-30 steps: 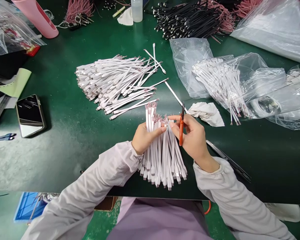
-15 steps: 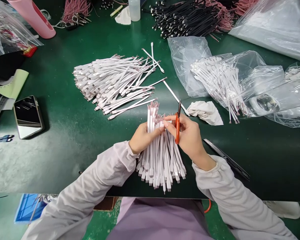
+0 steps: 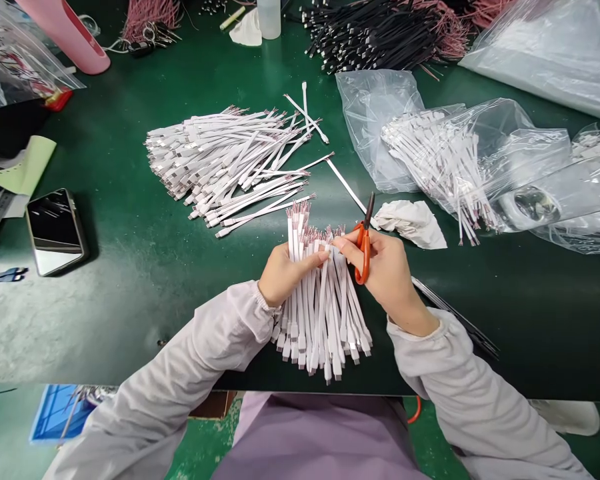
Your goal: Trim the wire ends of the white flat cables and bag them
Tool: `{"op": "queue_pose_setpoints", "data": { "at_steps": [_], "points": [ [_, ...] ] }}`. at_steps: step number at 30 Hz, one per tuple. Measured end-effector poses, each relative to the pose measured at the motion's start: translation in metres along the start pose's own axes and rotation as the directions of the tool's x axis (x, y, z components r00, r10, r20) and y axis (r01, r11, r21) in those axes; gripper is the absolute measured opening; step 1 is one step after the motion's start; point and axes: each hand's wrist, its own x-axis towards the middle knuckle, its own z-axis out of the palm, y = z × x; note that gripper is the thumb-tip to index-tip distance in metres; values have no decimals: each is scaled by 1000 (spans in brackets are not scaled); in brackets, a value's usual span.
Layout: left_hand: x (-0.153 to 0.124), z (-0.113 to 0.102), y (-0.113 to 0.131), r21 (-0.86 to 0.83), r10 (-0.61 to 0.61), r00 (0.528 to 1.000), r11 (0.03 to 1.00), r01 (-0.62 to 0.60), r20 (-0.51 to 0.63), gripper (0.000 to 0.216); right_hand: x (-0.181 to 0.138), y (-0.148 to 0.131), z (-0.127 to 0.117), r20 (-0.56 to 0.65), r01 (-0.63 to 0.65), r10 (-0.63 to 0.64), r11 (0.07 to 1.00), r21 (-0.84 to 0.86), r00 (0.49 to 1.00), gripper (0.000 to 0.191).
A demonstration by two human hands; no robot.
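Note:
My left hand (image 3: 284,273) is wrapped round a thick bundle of short white flat cables (image 3: 323,313), plug ends hanging toward me and bare pinkish wire ends pointing up. My right hand (image 3: 387,273) holds orange-handled scissors (image 3: 364,243), blades pointing away from me, while its thumb and forefinger pinch at a cable near the top of the bundle. Both hands meet over the near middle of the green table (image 3: 145,267).
A loose pile of white cables (image 3: 230,163) lies beyond the hands. Clear bags of cables (image 3: 460,160) and a crumpled white cloth (image 3: 410,223) sit to the right. A phone (image 3: 55,230) lies at left, a pink bottle (image 3: 65,30) and black cables (image 3: 380,30) at the back.
The scissors have tilted so their blades point more to the right and the handle loops show. The hands and bundle stay in nearly the same place.

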Motion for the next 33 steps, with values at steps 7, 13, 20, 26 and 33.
{"op": "queue_pose_setpoints", "data": {
  "at_steps": [7, 13, 20, 26, 33],
  "points": [
    [0, -1, 1, 5, 33, 999, 999, -33, 24, 29, 4, 3, -3, -133, 61, -81, 987, -148, 988, 16],
    [0, 2, 1, -2, 45, 998, 999, -45, 33, 30, 4, -10, 6, 10, -22, 21, 999, 45, 1000, 16],
    [-1, 2, 3, -18, 29, 1000, 999, -29, -9, 29, 5, -6, 2, -12, -57, 58, 995, 85, 998, 16],
    [-1, 4, 3, -5, 40, 999, 999, -40, 4, 28, 4, -8, 6, 51, -67, 61, 992, 108, 997, 15],
    [0, 1, 4, -47, 25, 997, 999, -22, 71, 32, 5, -4, 3, 85, -57, 46, 990, 127, 995, 15]
  ]
}}
